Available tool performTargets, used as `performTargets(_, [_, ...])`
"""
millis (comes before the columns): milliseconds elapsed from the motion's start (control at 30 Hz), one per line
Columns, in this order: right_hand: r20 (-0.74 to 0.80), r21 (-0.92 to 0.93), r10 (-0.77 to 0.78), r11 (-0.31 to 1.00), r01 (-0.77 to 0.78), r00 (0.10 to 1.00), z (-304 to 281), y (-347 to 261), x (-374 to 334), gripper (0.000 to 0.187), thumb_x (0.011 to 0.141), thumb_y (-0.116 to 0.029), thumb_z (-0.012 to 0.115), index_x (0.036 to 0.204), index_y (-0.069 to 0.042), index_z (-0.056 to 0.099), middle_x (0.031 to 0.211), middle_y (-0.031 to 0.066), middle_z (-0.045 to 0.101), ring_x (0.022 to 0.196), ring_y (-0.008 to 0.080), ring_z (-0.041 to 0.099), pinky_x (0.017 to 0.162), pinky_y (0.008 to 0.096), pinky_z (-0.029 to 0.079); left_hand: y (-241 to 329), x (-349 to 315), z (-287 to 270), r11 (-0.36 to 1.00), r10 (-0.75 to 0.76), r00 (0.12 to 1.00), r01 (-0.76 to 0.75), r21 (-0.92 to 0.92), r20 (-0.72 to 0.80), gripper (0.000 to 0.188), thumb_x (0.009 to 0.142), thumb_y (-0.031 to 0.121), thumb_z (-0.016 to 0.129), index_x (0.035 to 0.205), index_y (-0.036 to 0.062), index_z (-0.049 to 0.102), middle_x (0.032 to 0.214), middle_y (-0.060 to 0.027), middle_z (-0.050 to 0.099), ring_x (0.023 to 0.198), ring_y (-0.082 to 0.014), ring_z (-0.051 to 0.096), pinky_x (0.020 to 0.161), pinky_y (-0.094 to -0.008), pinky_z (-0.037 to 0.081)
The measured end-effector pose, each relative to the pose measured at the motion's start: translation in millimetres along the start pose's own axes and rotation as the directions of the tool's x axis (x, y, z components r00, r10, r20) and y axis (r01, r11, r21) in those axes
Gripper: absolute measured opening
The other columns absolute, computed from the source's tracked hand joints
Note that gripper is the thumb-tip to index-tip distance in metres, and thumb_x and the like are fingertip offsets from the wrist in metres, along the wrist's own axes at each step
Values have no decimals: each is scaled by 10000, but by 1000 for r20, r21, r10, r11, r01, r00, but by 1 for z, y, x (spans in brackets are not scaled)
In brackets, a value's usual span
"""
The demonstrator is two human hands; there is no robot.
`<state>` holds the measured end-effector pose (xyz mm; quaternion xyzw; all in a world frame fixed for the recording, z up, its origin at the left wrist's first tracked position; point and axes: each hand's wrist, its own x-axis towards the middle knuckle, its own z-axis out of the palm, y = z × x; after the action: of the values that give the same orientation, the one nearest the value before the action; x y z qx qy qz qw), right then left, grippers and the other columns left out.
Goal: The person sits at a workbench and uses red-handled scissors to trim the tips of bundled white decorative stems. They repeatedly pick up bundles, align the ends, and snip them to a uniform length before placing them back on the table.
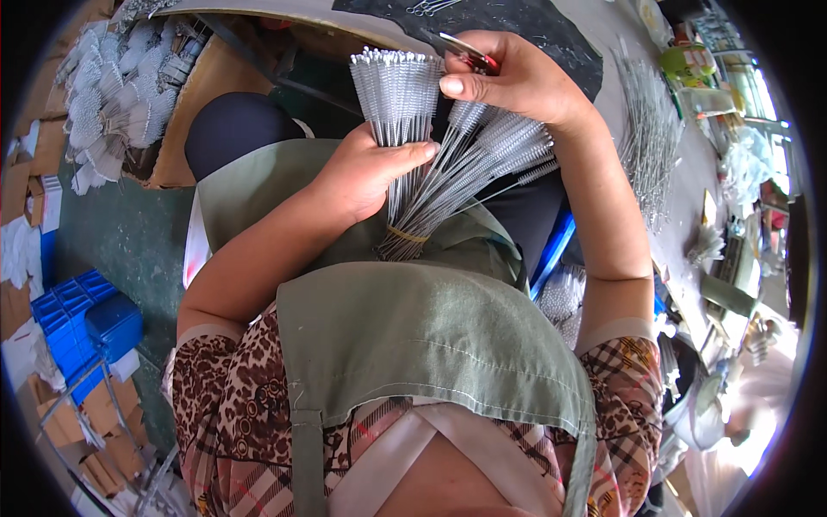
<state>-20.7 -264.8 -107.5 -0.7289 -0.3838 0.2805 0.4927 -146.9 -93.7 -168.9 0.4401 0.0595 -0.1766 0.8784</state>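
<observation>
My left hand [370,172] is closed around a bundle of thin wire brushes [396,90], their bristled ends standing upright in a tight cluster. More brushes of the same bundle [508,142] fan out to the right, and a yellow rubber band [407,234] binds all the wire stems near their lower ends over my lap. My right hand [517,77] grips a small metal tool with a red handle [482,62], just right of the upright bristle tips. Its fingers hide much of the tool, so its exact kind is unclear.
On the grey table [603,26] lies a dark sheet [538,34] with a few wire pieces on it. Loose wire brushes [650,129] are heaped at the right. A cardboard box [202,121] and many bundled brushes [121,95] stand at the left, with a blue crate [69,323] below.
</observation>
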Motion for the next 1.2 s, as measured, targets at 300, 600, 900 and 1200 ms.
performTargets(300, [-158,78,36,997,-24,987,8,0,-8,189,807,-145,660,813,-48,497,732,-42,457,715,48,472,658,207,420,3,-1,7,999,19,1000,-18,26,-16,190,800,32,617,974,-11,558,867,-53,605,789,-126,588,738,-279,488])
performTargets(600, [-130,89,35,996,-23,991,3,5,-14,133,795,-49,626,832,-45,498,757,-25,465,722,48,458,675,196,399,4,-1,5,999,20,1000,-20,43,-3,189,826,27,577,1008,-17,554,911,-78,615,810,-133,600,734,-273,495])
performTargets(900, [-65,-11,100,995,-101,993,-1,2,-13,168,839,-145,593,913,-29,496,789,-5,486,742,72,489,712,207,408,1,1,6,999,12,1000,-11,37,-19,151,813,14,589,962,5,567,881,-51,600,788,-119,583,714,-267,486])
performTargets(1200, [-86,150,-31,988,44,996,3,3,-15,172,847,-196,612,854,-56,514,753,-42,444,707,56,432,658,199,380,-1,6,8,997,-25,999,28,71,-36,140,795,-5,608,928,11,567,861,-37,592,764,-110,574,708,-261,484])
